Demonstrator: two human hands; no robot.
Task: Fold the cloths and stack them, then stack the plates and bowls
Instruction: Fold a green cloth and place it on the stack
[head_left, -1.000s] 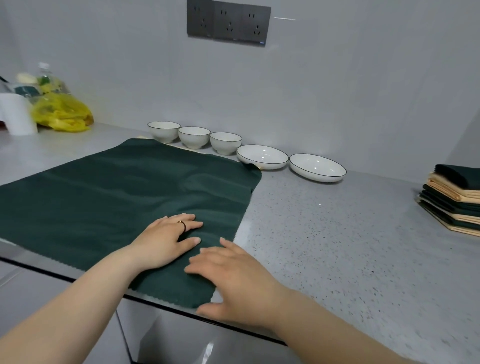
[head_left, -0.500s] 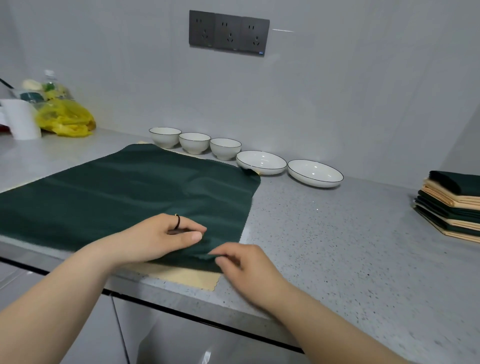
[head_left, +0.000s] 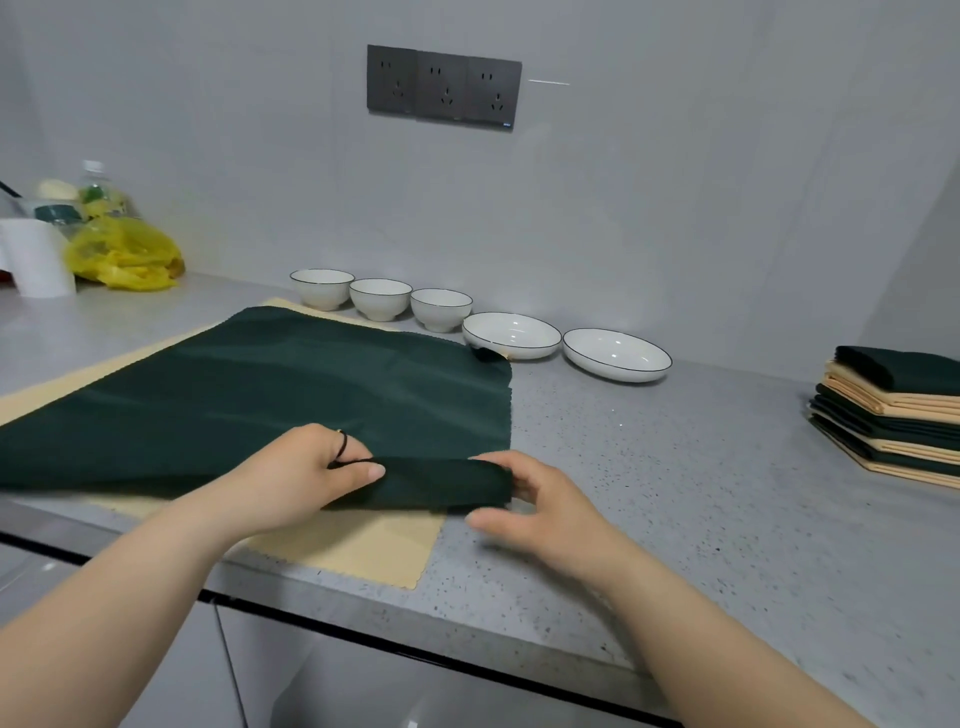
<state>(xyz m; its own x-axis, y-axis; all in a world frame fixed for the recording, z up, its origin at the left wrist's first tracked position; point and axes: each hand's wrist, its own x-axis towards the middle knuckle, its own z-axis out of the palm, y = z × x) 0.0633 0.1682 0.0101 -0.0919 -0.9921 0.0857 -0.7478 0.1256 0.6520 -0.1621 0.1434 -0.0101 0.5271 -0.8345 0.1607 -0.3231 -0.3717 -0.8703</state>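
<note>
fingers (head_left: 370, 472) of the left hand (head_left: 291, 483) and right hand (head_left: 545, 506) pinch the near edge of the dark green cloth (head_left: 270, 384), raised just off the beige cloth (head_left: 363, 545) under it on the grey speckled table (head_left: 675, 467). that edge runs left to right; its far edge lies straight ahead, so the fold should go forward.

Dark green cloth (head_left: 249, 395) over beige cloth (head_left: 358, 545); white bowls (head_left: 381, 305), black rims; speckled grey counter (head_left: 649, 493); yellow bag (head_left: 124, 254).
</note>
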